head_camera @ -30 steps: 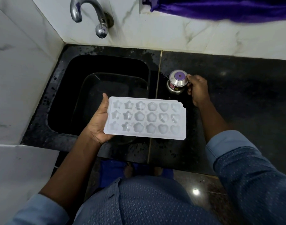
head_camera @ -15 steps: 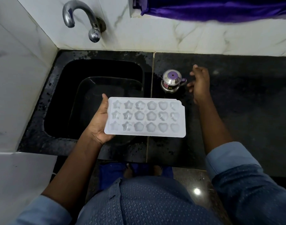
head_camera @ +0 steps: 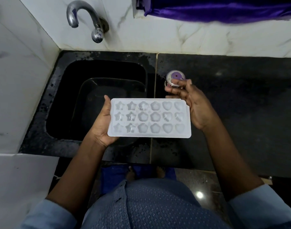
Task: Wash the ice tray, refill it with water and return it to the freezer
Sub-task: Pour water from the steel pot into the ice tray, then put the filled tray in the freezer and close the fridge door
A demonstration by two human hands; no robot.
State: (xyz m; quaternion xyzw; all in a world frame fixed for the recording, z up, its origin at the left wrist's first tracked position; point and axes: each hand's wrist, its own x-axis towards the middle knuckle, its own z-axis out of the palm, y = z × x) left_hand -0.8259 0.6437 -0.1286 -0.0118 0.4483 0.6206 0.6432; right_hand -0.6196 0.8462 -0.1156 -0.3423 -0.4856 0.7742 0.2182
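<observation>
Leftmost, a white marble wall (head_camera: 17, 80) with grey veins meets the back wall (head_camera: 174, 38) of the same stone at a corner. A curved metal tap (head_camera: 85, 19) is fixed to the back wall there, its spout above the black sink (head_camera: 98, 70). The sink is sunk into a black speckled counter (head_camera: 240, 104) whose rim is dotted with wet marks.

The left hand (head_camera: 102, 123) grips the left end of the ice tray (head_camera: 149, 118), with the thumb along the end edge and the palm underneath. The tray is pale and translucent and is held level above the sink's front right corner and the counter beside it. It has three rows of moulds: stars at the left, flowers in the middle, hearts at the right.

A thin brass strip (head_camera: 155, 66) runs front to back across the counter just right of the sink. Beyond it stands a small steel container (head_camera: 175, 76) with a purple disc on its lid; any marking on it is too small to read.

The right hand (head_camera: 196, 109) is just beside the tray's right end, palm up, with loosely bent fingers that hold nothing and partly cover the container.

A purple cloth (head_camera: 224, 9) hangs at the top right. Below are a blue patterned shirt (head_camera: 149, 204) and a blue mat (head_camera: 111, 172) on a glossy floor (head_camera: 199, 184).
</observation>
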